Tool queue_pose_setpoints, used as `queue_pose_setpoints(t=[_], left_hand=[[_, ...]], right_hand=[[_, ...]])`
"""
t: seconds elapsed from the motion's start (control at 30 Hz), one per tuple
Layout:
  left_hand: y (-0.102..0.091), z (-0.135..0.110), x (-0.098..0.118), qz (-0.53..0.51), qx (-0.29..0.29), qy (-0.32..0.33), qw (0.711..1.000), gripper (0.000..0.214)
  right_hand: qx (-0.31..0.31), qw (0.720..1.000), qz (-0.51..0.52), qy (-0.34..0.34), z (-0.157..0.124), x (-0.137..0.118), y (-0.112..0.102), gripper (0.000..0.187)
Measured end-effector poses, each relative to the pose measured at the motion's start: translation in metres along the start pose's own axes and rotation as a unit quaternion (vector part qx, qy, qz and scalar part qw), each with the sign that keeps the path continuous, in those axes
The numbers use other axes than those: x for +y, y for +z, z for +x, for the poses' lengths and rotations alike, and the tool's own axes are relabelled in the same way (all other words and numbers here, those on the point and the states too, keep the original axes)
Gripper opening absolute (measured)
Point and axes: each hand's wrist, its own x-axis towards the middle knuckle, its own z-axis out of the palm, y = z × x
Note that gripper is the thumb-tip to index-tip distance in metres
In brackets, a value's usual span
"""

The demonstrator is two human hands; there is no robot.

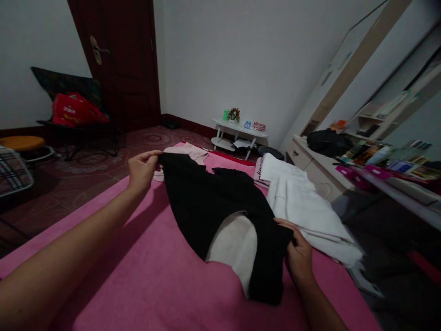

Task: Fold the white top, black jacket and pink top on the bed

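Note:
A black garment with a white panel (206,197) is stretched between my hands above a pink-covered surface (165,280); its exact kind I cannot tell. My left hand (142,171) pinches its far left corner, thumb against fingers. At the right edge my right hand (299,253) grips the black fabric, which hangs down toward me. Pale pink cloth (189,149) lies beyond my left hand, partly hidden by the garment. Beside my right hand is a stack of white cloth (299,197), with a pink lettered cloth (259,171) at its far left.
A small white table (241,130) with a plant stands against the far wall. On the left are a chair with a red bag (77,109) and an orange-topped stool (22,143). A cluttered dresser (312,158) with a black bag (329,141) runs along the right.

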Motion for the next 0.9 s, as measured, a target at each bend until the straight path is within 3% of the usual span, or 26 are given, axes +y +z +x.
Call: queue_pose_setpoints(t=[0.1,0.17,0.27,0.33,0.43,0.5,0.57,0.7,0.8,0.9], left_hand=[[-0.024,0.000,-0.035,0.176,-0.149,0.017,0.973,0.034],[-0.031,-0.014,-0.045,0.281,-0.232,0.110,0.925,0.037],[-0.031,-0.043,-0.035,0.340,-0.290,0.262,0.855,0.048],[-0.025,-0.060,-0.019,0.352,-0.342,0.321,0.810,0.054],[-0.013,-0.075,-0.003,0.359,-0.429,0.363,0.745,0.062],[-0.005,-0.079,-0.004,0.359,-0.483,0.352,0.717,0.062],[0.001,-0.080,-0.012,0.350,-0.527,0.312,0.709,0.057],[0.005,-0.081,-0.033,0.297,-0.555,0.249,0.736,0.048],[0.003,-0.079,-0.037,0.255,-0.556,0.254,0.749,0.060],[-0.004,-0.070,-0.032,0.248,-0.581,0.247,0.735,0.070]], right_hand=[[-0.052,0.998,-0.025,-0.011,0.001,0.003,0.004,0.019],[-0.035,0.996,-0.072,-0.029,0.001,0.002,0.005,0.025],[-0.003,0.986,-0.150,-0.075,-0.001,-0.002,0.003,0.041],[-0.020,0.977,-0.191,-0.096,-0.003,-0.002,0.002,0.048],[-0.073,0.970,-0.214,-0.085,-0.004,0.004,0.001,0.054],[-0.099,0.970,-0.209,-0.074,-0.003,0.009,0.002,0.054],[-0.109,0.971,-0.201,-0.069,-0.003,0.012,0.002,0.051],[-0.119,0.971,-0.193,-0.073,-0.004,0.013,0.003,0.046],[-0.128,0.969,-0.197,-0.082,-0.005,0.012,0.003,0.046],[-0.124,0.967,-0.202,-0.088,-0.007,0.013,0.003,0.048]])
